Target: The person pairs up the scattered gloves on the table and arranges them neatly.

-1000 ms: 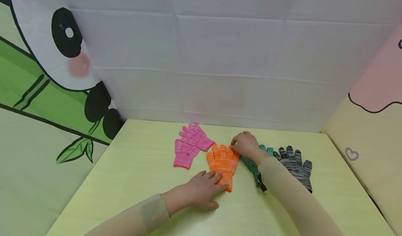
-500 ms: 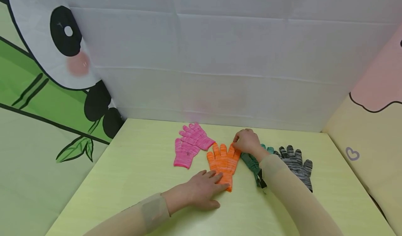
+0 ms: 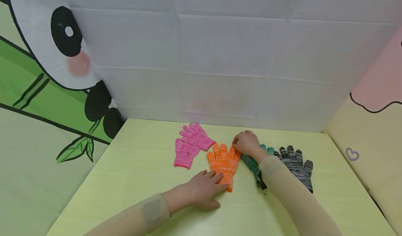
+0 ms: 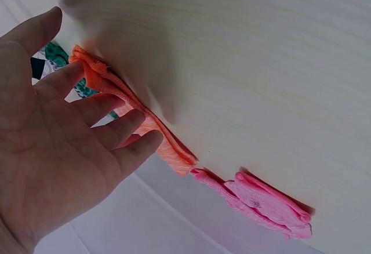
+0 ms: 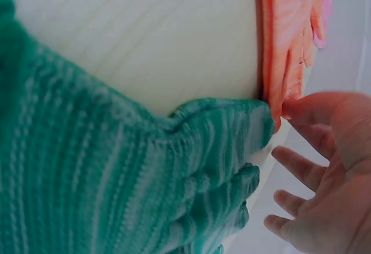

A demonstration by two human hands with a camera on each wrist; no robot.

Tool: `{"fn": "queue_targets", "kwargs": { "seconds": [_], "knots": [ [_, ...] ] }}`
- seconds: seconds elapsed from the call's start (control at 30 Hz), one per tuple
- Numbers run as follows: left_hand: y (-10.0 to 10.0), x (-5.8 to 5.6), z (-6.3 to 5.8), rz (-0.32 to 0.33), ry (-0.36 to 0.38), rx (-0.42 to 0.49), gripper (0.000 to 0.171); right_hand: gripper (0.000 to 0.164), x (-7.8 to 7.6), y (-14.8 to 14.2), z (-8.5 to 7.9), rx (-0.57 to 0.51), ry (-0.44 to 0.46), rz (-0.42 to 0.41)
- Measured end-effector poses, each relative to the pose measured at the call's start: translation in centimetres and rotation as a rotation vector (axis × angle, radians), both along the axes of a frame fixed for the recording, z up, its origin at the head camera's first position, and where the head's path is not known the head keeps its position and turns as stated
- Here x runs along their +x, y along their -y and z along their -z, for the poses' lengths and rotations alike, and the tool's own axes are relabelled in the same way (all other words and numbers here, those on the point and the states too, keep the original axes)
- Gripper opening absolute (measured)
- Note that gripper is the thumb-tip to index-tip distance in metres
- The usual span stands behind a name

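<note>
An orange knit glove (image 3: 223,162) lies flat on the table, fingers pointing away from me. My left hand (image 3: 202,190) reaches over its cuff with the fingers spread and nearly straight; the left wrist view shows the palm and fingertips beside the orange fabric (image 4: 165,144). At the glove's upper right finger, my right hand (image 3: 248,144) pinches the tip between thumb and forefinger, as the right wrist view shows, with the other fingers (image 5: 295,167) loosely bent. Beneath the right forearm sits a green glove (image 3: 251,166), partly hidden, its fingers touching or close to the orange one.
Two pink gloves (image 3: 188,154) overlap left of the orange one. A grey and black glove (image 3: 296,166) lies to the right, partly behind the right sleeve (image 3: 292,197). The pale yellow table (image 3: 132,166) ends at a white back sheet (image 3: 220,72) and printed side panels.
The right hand shifted very slightly right with the tip of the orange glove's finger. The left hand stays almost in place, and the other gloves lie as before.
</note>
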State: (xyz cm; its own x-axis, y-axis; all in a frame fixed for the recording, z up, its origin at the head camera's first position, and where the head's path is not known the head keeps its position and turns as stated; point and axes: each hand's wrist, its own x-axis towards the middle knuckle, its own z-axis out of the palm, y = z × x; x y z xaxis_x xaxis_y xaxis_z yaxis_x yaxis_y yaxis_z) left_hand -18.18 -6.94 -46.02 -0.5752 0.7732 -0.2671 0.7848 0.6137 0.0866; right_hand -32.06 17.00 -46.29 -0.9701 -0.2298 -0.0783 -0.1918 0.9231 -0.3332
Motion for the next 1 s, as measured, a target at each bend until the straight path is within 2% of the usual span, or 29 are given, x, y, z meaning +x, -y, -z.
{"fn": "queue_targets", "kwargs": {
  "seconds": [0.17, 0.37, 0.47, 0.63, 0.77, 1.0],
  "knots": [
    [0.1, 0.0, 0.1, -0.006, 0.009, 0.004, 0.068, 0.026, -0.1, 0.0, -0.6, -0.048, 0.086, -0.011],
    [0.1, 0.1, 0.2, -0.011, 0.008, 0.004, 0.068, 0.031, -0.5, 0.4, -0.8, -0.111, 0.131, -0.029],
    [0.1, 0.1, 0.2, -0.006, -0.002, 0.001, 0.068, 0.028, -0.7, 0.5, -0.8, -0.15, 0.153, -0.002],
    [0.0, 0.2, -0.1, -0.008, -0.003, -0.007, 0.068, 0.014, -1.0, -0.1, -0.8, -0.169, 0.165, 0.044],
    [0.0, 0.2, -0.1, -0.009, -0.004, -0.01, 0.068, 0.014, -1.0, -0.9, -1.0, -0.159, 0.153, 0.035],
    [0.0, 0.1, 0.1, -0.006, -0.007, -0.013, 0.068, 0.026, -1.1, -0.9, -0.9, -0.161, 0.058, 0.042]
  ]
}}
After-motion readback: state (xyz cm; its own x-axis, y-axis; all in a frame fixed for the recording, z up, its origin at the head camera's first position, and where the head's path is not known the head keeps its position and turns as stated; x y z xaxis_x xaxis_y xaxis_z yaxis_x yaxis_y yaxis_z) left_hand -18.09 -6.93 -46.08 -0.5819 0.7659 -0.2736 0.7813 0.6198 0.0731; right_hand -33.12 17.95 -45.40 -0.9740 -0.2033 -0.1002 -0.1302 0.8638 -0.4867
